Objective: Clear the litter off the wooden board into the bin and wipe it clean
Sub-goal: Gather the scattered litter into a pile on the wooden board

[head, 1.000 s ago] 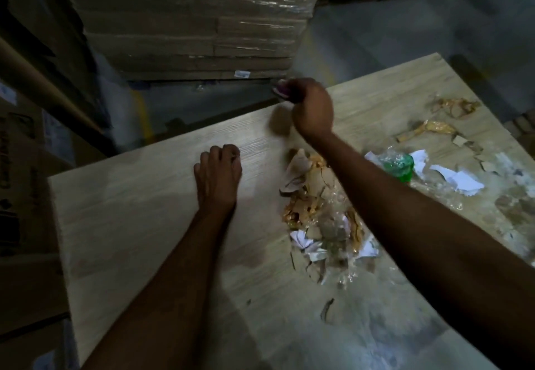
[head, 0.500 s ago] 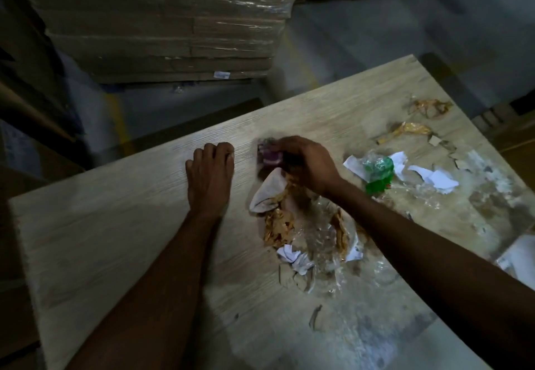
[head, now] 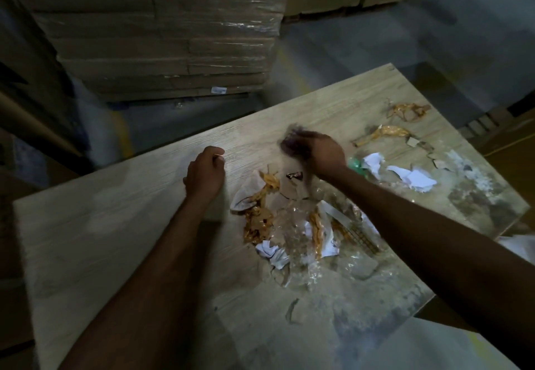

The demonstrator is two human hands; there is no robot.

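While your right hand [head: 315, 155] is smeared by motion, you can make out its fingers bunched round a dark purplish cloth [head: 292, 144] (I take it for the wiping rag, though the blur leaves that unsure), close over the wooden board [head: 115, 225]. Your left hand [head: 205, 173] rests on the board with its fingers curled under into a fist, holding nothing that shows.

The main heap of litter [head: 289, 225], made up of torn paper, clear film and golden wrappers, begins just behind the right hand on its wrist side and fills the gap between your two forearms. Its long axis runs from the hands back toward your body. A second scatter of white paper scraps [head: 414, 178] and loose wrappers [head: 388, 132] lies to the right of the right hand, well apart from the left.

The right hand is nearer both lots, so the gathering sweep probably falls to it. The left hand, just beside the heap's far end, could act as a stop. No bin is in view, so you cannot tell which edge to sweep toward.
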